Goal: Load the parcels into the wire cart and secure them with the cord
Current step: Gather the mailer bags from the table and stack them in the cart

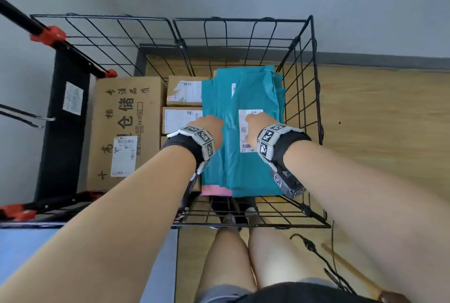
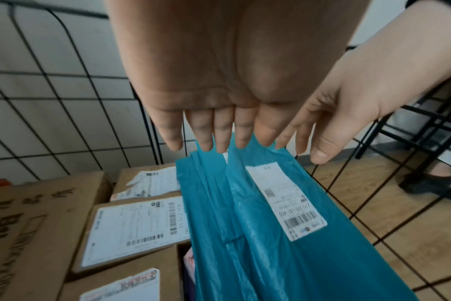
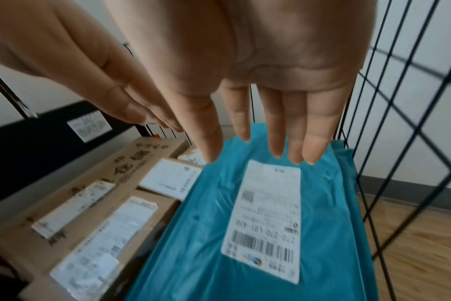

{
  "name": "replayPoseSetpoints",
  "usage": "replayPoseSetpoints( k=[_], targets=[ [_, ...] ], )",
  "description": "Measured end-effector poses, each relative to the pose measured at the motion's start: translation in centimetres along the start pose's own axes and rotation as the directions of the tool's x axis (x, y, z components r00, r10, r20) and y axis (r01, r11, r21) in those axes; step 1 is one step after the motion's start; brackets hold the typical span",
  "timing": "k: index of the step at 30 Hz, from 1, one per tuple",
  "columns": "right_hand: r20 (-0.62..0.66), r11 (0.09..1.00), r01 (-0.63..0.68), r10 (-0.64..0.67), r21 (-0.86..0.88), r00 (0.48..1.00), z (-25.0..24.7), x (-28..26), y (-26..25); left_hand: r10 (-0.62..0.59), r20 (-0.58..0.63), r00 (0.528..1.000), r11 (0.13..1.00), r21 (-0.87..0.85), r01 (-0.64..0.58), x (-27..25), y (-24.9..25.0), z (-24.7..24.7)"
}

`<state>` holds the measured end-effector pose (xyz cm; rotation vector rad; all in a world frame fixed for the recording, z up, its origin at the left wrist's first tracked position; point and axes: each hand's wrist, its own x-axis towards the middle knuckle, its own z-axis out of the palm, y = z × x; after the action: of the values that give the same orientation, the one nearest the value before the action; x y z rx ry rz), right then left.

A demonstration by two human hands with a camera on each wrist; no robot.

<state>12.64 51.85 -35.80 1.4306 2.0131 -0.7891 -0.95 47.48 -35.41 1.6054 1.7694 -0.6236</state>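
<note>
Teal poly mailers (image 1: 243, 132) lie stacked on the right side of the wire cart (image 1: 302, 98) in the head view, with a large cardboard box (image 1: 126, 127) and smaller labelled boxes (image 1: 182, 94) packed on the left. Loading looks mostly or fully done. No cord is across the load; a dark cord (image 1: 314, 251) lies on the floor outside the cart, so tying down seems left. Left hand (image 1: 209, 125) and right hand (image 1: 255, 125) both reach down over the top mailer, wrists side by side.

Left wrist view: left hand (image 2: 219, 81) flat, fingers (image 2: 221, 132) straight and together, holding nothing, above the far end of the mailers (image 2: 270, 234); contact can't be told. Right hand (image 2: 348, 101) sits just beside it.

Right wrist view: right hand (image 3: 270, 61) also released, fingers (image 3: 276, 122) straight, tips over the white label (image 3: 265, 213) on the top mailer (image 3: 193, 254); touching or hovering, unclear.
</note>
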Motion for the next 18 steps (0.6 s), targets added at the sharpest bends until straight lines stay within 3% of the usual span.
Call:
replayPoseSetpoints(
  k=[9,12,15,18],
  targets=[
    [-0.168,0.977,0.201,-0.211,-0.074,0.963,-6.2,-6.2,-2.9,-0.191,-0.213,0.958,0.976,-0.145,0.163,-7.9,0.2,-4.5],
    [-0.214,0.950,0.289,-0.308,-0.118,0.927,-8.1,-8.1,-3.7,-0.308,-0.275,0.911,0.936,-0.261,0.238,-10.9,0.6,-4.8],
    [-0.160,0.911,0.350,-0.387,-0.217,0.908,-9.6,-10.4,-4.4,-0.421,-0.306,0.854,0.882,-0.356,0.308,-14.2,2.1,-4.8],
    [-0.136,0.829,0.475,-0.528,-0.296,0.838,-10.2,-13.0,-4.6,-0.534,-0.294,0.793,0.815,-0.427,0.390,-17.7,4.2,-4.2]
  ],
)
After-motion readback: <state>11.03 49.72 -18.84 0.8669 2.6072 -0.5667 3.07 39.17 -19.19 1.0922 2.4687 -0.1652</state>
